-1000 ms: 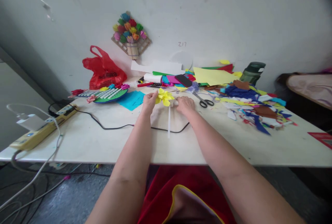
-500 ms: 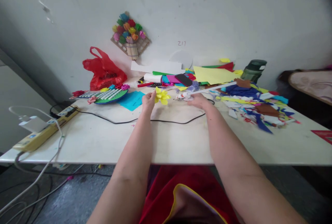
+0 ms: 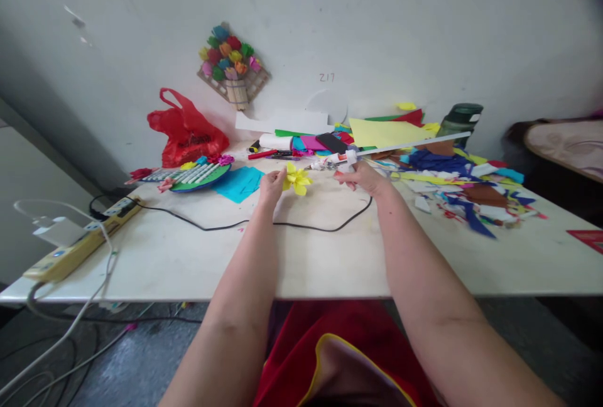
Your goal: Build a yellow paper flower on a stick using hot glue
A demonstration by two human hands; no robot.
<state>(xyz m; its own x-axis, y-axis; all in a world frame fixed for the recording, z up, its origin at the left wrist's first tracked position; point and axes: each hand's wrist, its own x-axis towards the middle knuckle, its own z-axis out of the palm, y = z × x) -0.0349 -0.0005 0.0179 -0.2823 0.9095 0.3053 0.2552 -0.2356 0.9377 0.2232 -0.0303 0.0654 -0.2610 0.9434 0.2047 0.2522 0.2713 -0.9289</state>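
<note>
Head view: the yellow paper flower (image 3: pixel 298 179) over the table (image 3: pixel 325 262) looks light and crushable, best taken by its base; the left hand (image 3: pixel 271 187) pinches its edge, the right hand (image 3: pixel 371 178) wraps what from here seems a glue gun (image 3: pixel 348 159).

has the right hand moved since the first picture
Yes, the right hand has moved to the right, farther from the blue paper lying on the table.

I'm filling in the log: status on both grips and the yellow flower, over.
Left grip holding yellow flower. Right grip around white glue gun. Black cord across table, possible snag.
</note>
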